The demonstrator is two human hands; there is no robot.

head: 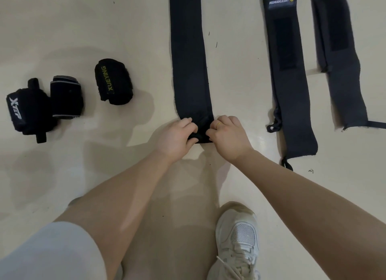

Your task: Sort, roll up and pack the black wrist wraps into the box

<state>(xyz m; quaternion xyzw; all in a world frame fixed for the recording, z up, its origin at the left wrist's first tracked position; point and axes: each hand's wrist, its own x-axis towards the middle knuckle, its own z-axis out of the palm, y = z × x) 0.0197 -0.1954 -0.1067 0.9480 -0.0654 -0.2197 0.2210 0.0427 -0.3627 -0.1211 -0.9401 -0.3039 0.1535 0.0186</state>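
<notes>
A long black wrist wrap lies flat on the pale floor, running from the top edge down to my hands. My left hand and my right hand both pinch its near end, which is folded over into the start of a roll. Three rolled wraps sit at the left: one marked XUEYING, one with grey trim and one marked XTEP. Two more flat wraps lie at the right, one with a white label and one at the far right. No box is in view.
My bent left knee with a grey shorts hem fills the lower left. My white sneaker rests on the floor below my right hand. Thumb loops trail from the flat wraps at the right.
</notes>
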